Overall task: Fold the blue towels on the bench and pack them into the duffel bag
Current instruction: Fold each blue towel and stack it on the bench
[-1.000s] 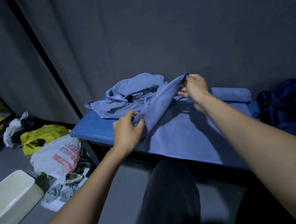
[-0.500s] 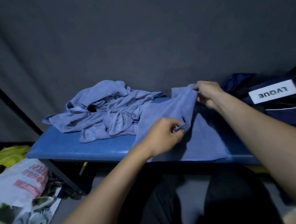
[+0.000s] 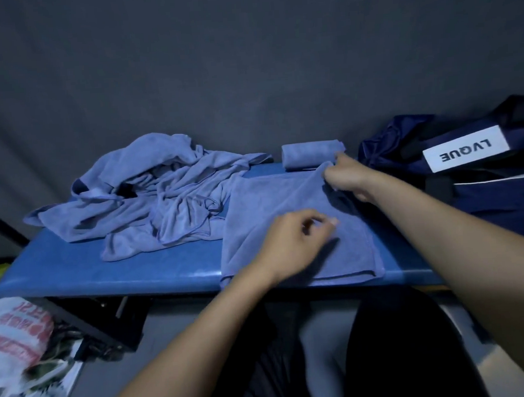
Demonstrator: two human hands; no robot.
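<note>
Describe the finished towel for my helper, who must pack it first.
On the blue bench, look at the back edge beside the dark duffel bag. The rolled towel lies there, a tight small bundle, unlike the crumpled pile or the flat towel.

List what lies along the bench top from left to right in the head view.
Crumpled pile of towels → flat towel under the left hand → folded towel at the back → right hand → duffel bag.

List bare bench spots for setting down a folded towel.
Bare bench along the front-left edge, before the crumpled towel pile. A sliver between flat towel and duffel bag. Back right is crowded: folded towel, right hand.
</note>
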